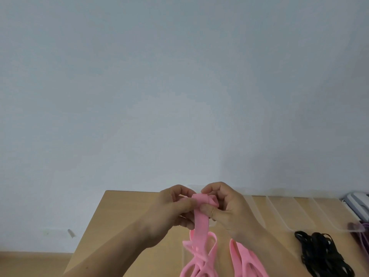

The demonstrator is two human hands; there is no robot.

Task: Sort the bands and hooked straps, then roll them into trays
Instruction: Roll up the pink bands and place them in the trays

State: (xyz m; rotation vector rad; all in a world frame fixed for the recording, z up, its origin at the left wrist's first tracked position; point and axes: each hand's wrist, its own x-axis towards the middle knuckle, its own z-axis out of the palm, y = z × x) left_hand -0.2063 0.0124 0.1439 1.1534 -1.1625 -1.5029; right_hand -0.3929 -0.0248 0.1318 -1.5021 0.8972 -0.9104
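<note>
A flat pink band (201, 222) hangs from both hands above the wooden table (123, 226). Its top end is folded into a small roll between the fingertips. My left hand (175, 208) pinches the band on the left side of the roll. My right hand (225, 206) pinches the roll from the right, thumb under it. The band's loose loops (197, 260) trail down toward the frame's bottom edge. More pink band (247, 262) lies on the table under my right forearm.
Clear plastic trays (299, 212) stand in a row along the table's back right. A pile of black straps (323, 254) lies at the right, with purple bands (364, 236) beyond it. A plain wall fills the upper view. Floor shows at the lower left.
</note>
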